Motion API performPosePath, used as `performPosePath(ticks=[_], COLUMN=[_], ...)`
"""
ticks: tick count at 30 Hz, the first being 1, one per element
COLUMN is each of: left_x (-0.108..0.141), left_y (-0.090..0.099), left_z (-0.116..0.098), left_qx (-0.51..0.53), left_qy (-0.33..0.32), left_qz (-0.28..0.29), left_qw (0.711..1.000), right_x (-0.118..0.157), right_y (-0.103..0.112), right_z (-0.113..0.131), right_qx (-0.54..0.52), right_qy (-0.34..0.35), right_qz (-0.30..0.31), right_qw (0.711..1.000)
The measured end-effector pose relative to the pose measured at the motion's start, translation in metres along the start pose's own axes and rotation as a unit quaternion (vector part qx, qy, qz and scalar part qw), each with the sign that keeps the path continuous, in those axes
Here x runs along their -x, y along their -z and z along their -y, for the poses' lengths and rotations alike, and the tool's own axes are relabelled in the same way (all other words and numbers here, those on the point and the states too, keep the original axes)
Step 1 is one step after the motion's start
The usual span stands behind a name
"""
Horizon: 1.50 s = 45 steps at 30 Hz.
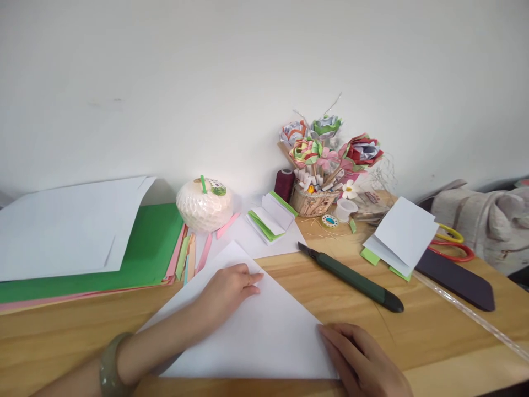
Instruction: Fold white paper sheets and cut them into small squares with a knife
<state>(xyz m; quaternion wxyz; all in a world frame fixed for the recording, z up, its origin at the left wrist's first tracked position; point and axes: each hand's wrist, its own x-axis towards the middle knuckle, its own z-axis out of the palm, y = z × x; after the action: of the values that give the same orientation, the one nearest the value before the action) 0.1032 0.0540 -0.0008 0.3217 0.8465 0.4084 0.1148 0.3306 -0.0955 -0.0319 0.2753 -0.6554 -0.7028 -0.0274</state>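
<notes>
A white sheet of paper point(264, 336), folded into a large triangle, lies on the wooden table in front of me. On its upper part rests my left hand point(229, 286), fingertips pressed down near the right-hand slanted edge, fingers slightly apart and not closed round anything. My right hand point(359, 355) is closed at the triangle's right corner, pinching the paper between thumb and fingers. Beyond the right slanted edge lies a dark green craft knife point(351, 279), its blade end pointing up and left; neither hand touches it.
Green and white paper sheets point(157, 242) are stacked at left. Behind stand a white round container point(205, 205), a folded paper booklet point(273, 216) and a basket point(312, 203) with paper flowers. At right lie folded white papers point(403, 234), scissors point(452, 251), a dark flat case point(454, 278) and a clear ruler point(475, 317).
</notes>
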Motion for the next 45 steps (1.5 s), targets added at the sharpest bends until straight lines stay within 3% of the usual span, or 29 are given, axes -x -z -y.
performPosePath(ticks=[5, 8, 11, 12, 14, 17, 25, 30, 45], left_x=[0.001, 0.002, 0.002, 0.001, 0.000, -0.001, 0.002, -0.002, -0.002], left_y=[-0.001, 0.001, 0.001, 0.001, 0.000, -0.001, 0.004, 0.006, 0.011], left_z=[0.002, 0.000, 0.002, 0.003, 0.006, 0.011, 0.013, 0.016, 0.012], left_qx=[0.004, 0.003, 0.006, 0.009, 0.012, -0.002, -0.142, -0.098, -0.077], left_qy=[-0.009, -0.013, -0.015, -0.018, -0.026, -0.037, -0.094, -0.122, -0.118], left_qz=[-0.008, -0.005, 0.000, 0.000, -0.002, -0.001, -0.006, -0.007, -0.001], left_qw=[1.000, 1.000, 1.000, 1.000, 1.000, 0.999, 0.985, 0.988, 0.990], right_x=[-0.003, -0.005, -0.005, -0.005, -0.005, -0.004, -0.003, -0.003, -0.001], right_y=[0.007, 0.009, -0.001, -0.007, -0.018, -0.025, -0.018, -0.024, -0.028], right_z=[0.003, 0.021, 0.051, 0.061, 0.075, 0.083, 0.081, 0.080, 0.078], right_qx=[0.084, 0.157, 0.150, 0.141, 0.107, 0.089, 0.114, 0.110, 0.074], right_qy=[0.030, 0.127, 0.246, 0.255, 0.216, 0.181, 0.185, 0.195, 0.189], right_qz=[0.019, -0.029, -0.028, -0.031, -0.100, -0.119, -0.033, 0.002, 0.115], right_qw=[0.996, 0.979, 0.957, 0.956, 0.965, 0.972, 0.976, 0.975, 0.972])
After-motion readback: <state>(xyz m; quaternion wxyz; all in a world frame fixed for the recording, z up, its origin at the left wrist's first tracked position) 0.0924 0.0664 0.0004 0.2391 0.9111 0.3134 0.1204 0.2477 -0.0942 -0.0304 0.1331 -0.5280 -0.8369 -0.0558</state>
